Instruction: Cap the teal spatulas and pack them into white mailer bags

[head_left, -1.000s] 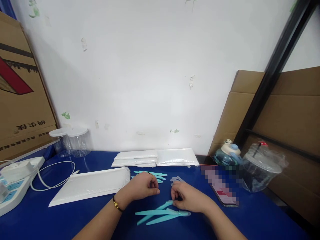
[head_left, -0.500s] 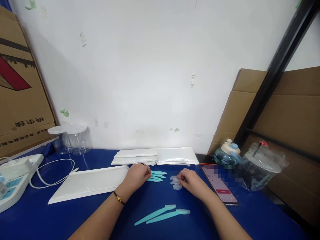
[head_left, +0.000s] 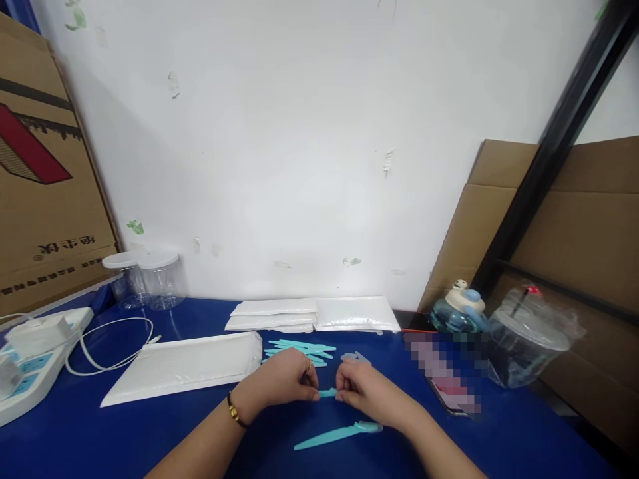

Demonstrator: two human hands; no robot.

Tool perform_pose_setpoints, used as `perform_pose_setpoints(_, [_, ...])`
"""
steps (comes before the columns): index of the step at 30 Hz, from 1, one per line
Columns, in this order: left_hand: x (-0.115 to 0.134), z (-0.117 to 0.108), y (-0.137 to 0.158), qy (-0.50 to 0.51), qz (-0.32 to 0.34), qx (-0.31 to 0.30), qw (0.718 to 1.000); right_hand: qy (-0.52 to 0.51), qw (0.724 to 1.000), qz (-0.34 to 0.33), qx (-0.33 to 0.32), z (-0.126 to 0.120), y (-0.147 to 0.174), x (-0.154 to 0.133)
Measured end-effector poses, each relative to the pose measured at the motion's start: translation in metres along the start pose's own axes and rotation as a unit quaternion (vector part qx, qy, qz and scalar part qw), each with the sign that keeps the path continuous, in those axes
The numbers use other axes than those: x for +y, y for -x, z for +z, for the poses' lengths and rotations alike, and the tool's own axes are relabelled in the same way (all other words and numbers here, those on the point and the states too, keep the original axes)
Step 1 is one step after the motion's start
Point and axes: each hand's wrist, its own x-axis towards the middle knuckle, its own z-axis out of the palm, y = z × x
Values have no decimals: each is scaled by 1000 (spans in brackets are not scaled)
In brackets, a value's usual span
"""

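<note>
A turquoise eyebrow razor lies between my two hands, its ends largely hidden by fingers. My left hand is closed around its handle. At the blade end, my right hand is pinched shut; whatever its fingertips hold is hidden. Nearer to me, another turquoise eyebrow razor with a clear cap over its blade rests on the blue table. Behind my left hand lies a pile of turquoise eyebrow razors. Some small clear caps lie just beyond my right hand.
White padded mailers lie along the wall, and another white mailer is at left. A phone, a teapot-like jar and a bagged cup stand right. Clear jars, a cable and a power strip are left.
My left hand has left the razor pile and my right hand the clear caps; both came nearer and together around a razor. One of the two front razors is gone from its place.
</note>
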Motion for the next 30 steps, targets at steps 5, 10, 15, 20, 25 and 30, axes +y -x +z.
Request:
perform_pose_setpoints(5, [-7, -1, -10, -86, 8, 77, 993, -5, 999, 1, 52, -9, -2, 10])
perform_pose_setpoints(10, [-33, -14, -16, -143, -39, 146, 978, 32, 991, 71, 105, -15, -9, 36])
perform_pose_setpoints(15, [-41, -14, -19, -155, -56, 187, 968, -3, 995, 83, 63, -25, 4, 36])
perform_pose_setpoints(20, [-14, -6, -9, -44, -31, 148, 988, -25, 989, 49, -140, -29, 23, 23])
perform_pose_setpoints(25, [11, 10, 1, -8, 23, 12, 1000, -19, 991, 54, -122, -19, 18, 18])
perform_pose_setpoints(30, [5, 15, -5, -50, 5, 25, 998, -66, 994, 52, -69, -20, 14, 21])
